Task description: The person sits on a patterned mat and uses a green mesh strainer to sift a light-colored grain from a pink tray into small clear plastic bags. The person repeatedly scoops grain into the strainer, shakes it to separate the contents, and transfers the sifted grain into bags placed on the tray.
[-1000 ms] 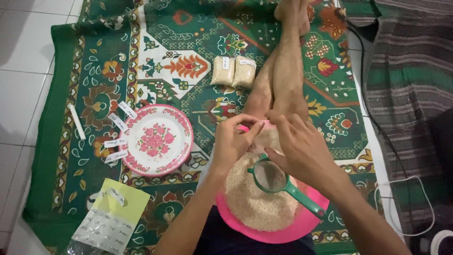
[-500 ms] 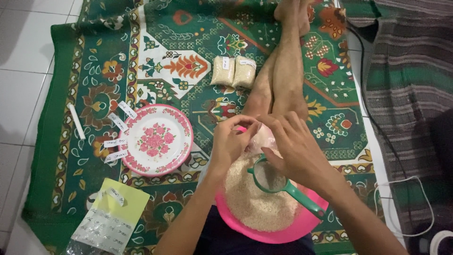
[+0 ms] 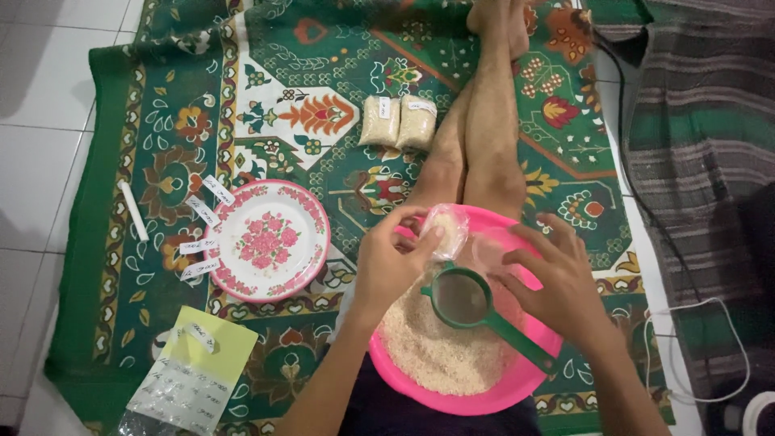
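Since one second ago, both hands have come apart a little: they were close together above the basin, and now my left hand [image 3: 395, 262] alone pinches a small clear plastic bag [image 3: 446, 228] with grain inside, while my right hand [image 3: 557, 278] has opened and moved to the side. The right fingers are spread and loose, holding nothing as far as I can see, and they hover over the far rim of the pink basin [image 3: 452, 400].

The bag is held above the far part of the basin, just beside my knee. It looks thin and transparent, with a small portion of pale grain in it; I cannot tell if its mouth is closed.

About the progress: two filled packets [image 3: 400, 121] lie already on the green carpet [image 3: 323, 64] beside my legs, so I judge some portions are done. Much grain [image 3: 428, 347] is left in the basin, and the green sieve [image 3: 462, 299] rests on it. Several paper labels [image 3: 200, 234] wait around the flowered plate [image 3: 269, 241], and more empty bags [image 3: 186, 379] lie near my left elbow.
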